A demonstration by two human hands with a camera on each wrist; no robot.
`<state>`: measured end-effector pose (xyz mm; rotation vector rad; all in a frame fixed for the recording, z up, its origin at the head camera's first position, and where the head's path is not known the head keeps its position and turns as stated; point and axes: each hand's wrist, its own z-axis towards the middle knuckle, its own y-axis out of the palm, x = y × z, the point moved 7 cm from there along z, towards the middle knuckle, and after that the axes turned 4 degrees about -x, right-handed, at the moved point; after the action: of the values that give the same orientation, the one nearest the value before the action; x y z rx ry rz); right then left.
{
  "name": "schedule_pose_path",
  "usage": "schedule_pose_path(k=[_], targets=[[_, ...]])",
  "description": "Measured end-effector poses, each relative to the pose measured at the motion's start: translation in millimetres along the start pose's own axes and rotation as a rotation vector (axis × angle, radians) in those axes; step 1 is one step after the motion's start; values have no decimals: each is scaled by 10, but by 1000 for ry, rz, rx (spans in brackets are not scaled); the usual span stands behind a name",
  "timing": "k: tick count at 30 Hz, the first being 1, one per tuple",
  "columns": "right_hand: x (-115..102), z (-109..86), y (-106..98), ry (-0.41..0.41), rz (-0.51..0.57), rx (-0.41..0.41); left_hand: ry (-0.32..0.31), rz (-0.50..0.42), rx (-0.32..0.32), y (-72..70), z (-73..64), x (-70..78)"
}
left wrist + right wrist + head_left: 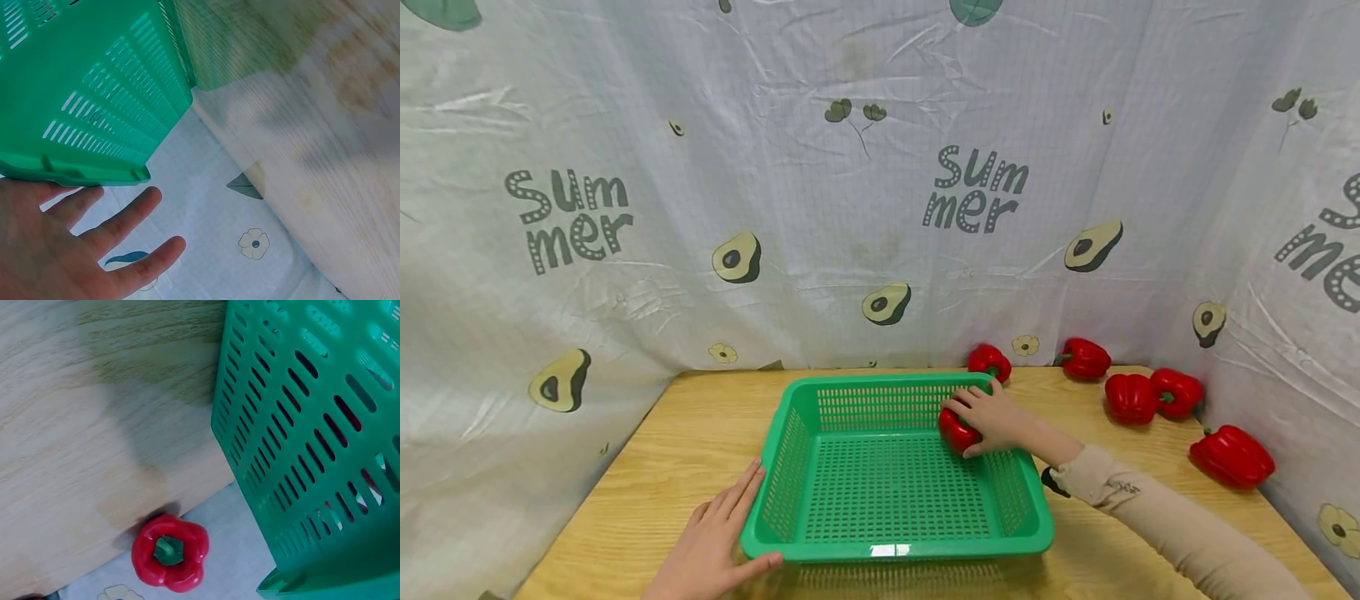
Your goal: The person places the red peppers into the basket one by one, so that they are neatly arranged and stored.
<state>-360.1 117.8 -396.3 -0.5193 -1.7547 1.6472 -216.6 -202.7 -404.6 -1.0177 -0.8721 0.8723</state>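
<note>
Curling its fingers over a red bell pepper (953, 435), the person's right hand (994, 419) is clamped on it, thumb on the near side, the pepper down inside the green basket (887, 551) at its far right corner; from where I stand I can't tell whether it bears on the basket floor. Across from it, the left hand (711, 533) lies against the basket's left rim near the front corner, fingers stretched out and apart from the thumb, gripping nothing I can make out. A beige sleeve (1187, 527) covers the right forearm. Under the basket is a wooden table (625, 492), pale yellow-brown with a visible grain. A whitish, wrinkled cloth (805, 50) hangs behind it and down both sides, printed with avocado halves, small flowers, sprigs and the word "summer", which I count three times, one cut off at the right. On the table I count one basket and, outside it, five more peppers, all red: one pepper (987, 360) just behind the basket's far right corner, one (1087, 359) farther right by the back cloth, two side by side, the left one (1129, 399) and the right one (1180, 392), and one (1232, 457) near the right edge. With the gripped one, that makes six.
</note>
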Motion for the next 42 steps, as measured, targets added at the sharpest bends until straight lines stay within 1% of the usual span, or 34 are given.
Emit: schedule_pose_path(k=[2,6,8,11,16,19,24,31,34,37,42], targets=[[-13,-8,25,10,10,-29,1,-13,-6,10,-6,2],[-31,-32,58,22,28,-59,-7,-20,-13,29,-15,6],[-33,-42,60,18,35,-55,-15,-19,-18,38,-19,6],[-29,-52,45,5,30,-28,-24,-18,-21,46,-18,4],[-6,-48,7,-2,18,10,-22,-18,-6,33,-1,0],[7,-46,-1,7,33,2,-22,-17,-4,30,7,-5],[16,-71,-8,17,54,-3,-33,-12,-21,40,-2,-18],[41,-171,-85,18,84,62,-34,-15,-17,33,-1,-16],[52,-226,-125,20,121,92,-33,-13,-16,29,-1,-14],[54,-277,-168,13,133,151,-42,-13,-31,29,-5,-14],[55,-381,-214,4,108,264,-77,-6,-90,48,-3,-19]])
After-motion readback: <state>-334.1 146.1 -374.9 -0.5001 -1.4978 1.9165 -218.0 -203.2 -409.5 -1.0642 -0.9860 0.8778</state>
